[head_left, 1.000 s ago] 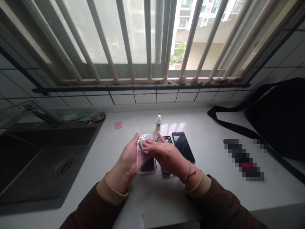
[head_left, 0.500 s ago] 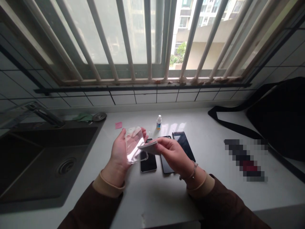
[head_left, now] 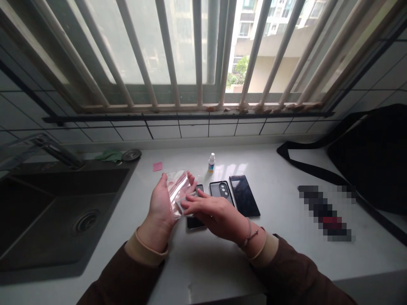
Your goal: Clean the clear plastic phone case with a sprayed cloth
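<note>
My left hand (head_left: 160, 207) holds a transparent plastic phone case (head_left: 178, 189) upright on its palm and fingers. My right hand (head_left: 213, 212) reaches across and pinches a small pale wipe (head_left: 183, 206) against the lower part of the case. Beneath my hands lies a black smartphone (head_left: 195, 223), partly hidden. To its right, a dark phone (head_left: 221, 190) rests back up and shows its camera lenses, with its lower end behind my right hand. Farther right, a black phone (head_left: 244, 195) lies screen up. A small dropper bottle (head_left: 211, 163) stands behind them.
A white counter (head_left: 203, 262) holds everything. On its left is a dark sink (head_left: 63, 216) with a faucet (head_left: 41, 150). A pink note (head_left: 157, 166), green cloth (head_left: 110, 156) and drain cover (head_left: 131, 155) lie near it. A black bag (head_left: 365, 156) sits right, beside a pixelated object (head_left: 324, 214).
My right hand has moved left and lower, bringing the wipe from above the case's edge onto its surface. The case now tilts differently in my left hand, and the dark phone's lenses show.
</note>
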The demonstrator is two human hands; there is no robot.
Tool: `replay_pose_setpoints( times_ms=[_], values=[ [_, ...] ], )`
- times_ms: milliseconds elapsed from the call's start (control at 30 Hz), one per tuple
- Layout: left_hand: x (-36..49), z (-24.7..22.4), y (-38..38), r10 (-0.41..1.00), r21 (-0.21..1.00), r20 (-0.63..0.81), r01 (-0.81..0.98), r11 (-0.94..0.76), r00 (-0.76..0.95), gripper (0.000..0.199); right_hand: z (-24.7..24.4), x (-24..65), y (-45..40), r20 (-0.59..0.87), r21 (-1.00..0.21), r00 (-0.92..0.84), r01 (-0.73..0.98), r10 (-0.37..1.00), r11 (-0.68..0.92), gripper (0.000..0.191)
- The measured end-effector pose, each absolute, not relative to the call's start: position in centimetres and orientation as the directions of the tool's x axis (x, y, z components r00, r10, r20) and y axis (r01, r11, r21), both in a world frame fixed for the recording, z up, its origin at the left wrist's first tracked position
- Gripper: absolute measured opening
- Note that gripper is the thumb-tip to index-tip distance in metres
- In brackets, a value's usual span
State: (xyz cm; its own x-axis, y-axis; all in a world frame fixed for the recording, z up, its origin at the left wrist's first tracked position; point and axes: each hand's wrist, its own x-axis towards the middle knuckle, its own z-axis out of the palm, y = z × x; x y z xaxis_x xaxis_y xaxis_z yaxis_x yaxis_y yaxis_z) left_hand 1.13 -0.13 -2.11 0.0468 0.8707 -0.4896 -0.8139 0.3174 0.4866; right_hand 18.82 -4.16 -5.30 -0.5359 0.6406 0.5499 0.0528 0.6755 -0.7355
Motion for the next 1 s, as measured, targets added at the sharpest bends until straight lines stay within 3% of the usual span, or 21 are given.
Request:
replay_pose_setpoints(
  times_ms=[100, 200, 300, 400, 500, 667, 833, 1000],
  values=[
    [0.8, -2.3, 0.2, 0.873, 0.512, -0.484, -0.829, 0.223, -0.064, 0.054, -4.8, 19.0, -4.5, 0.458, -0.853, -0.57, -0.066, 0.682, 0.517, 0.026],
    [0.5, -2.4, 0.4, 0.874, 0.542, -0.468, -0.824, 0.164, -0.133, 0.051, -4.4, 19.2, -4.3, 0.329, -0.94, -0.505, -0.259, 0.798, 0.223, 0.019],
    [0.3, -2.3, 0.4, 0.879, 0.547, -0.464, -0.816, 0.186, -0.11, 0.054, -4.8, 19.3, -3.4, 0.124, -0.892, -0.374, -0.447, 0.919, -0.061, 0.026],
    [0.4, -2.2, 0.1, 0.895, 0.592, -0.446, -0.753, 0.286, -0.011, 0.06, -5.7, 19.5, -2.2, -0.059, -0.834, -0.179, -0.531, 0.982, -0.147, 0.038],
    [0.8, -2.2, -0.4, 0.874, 0.66, -0.455, -0.594, 0.46, 0.171, 0.072, -6.2, 19.8, -1.6, -0.077, -0.875, -0.005, -0.478, 0.997, -0.07, 0.039],
    [1.7, -3.2, -1.9, 0.777, 0.748, -0.469, -0.279, 0.603, 0.42, 0.073, -6.0, 20.0, -2.0, 0.194, -0.963, 0.072, -0.175, 0.978, 0.203, 0.031],
    [2.1, -4.1, -2.9, 0.792, 0.859, -0.397, -0.115, 0.498, 0.464, 0.073, -5.3, 19.9, -3.1, 0.398, -0.912, -0.018, 0.107, 0.917, 0.397, 0.023],
    [2.1, -4.1, -2.6, 0.793, 0.837, -0.462, -0.1, 0.538, 0.397, 0.053, -5.4, 19.6, -3.5, 0.604, -0.738, -0.119, 0.289, 0.788, 0.609, 0.03]
  ],
)
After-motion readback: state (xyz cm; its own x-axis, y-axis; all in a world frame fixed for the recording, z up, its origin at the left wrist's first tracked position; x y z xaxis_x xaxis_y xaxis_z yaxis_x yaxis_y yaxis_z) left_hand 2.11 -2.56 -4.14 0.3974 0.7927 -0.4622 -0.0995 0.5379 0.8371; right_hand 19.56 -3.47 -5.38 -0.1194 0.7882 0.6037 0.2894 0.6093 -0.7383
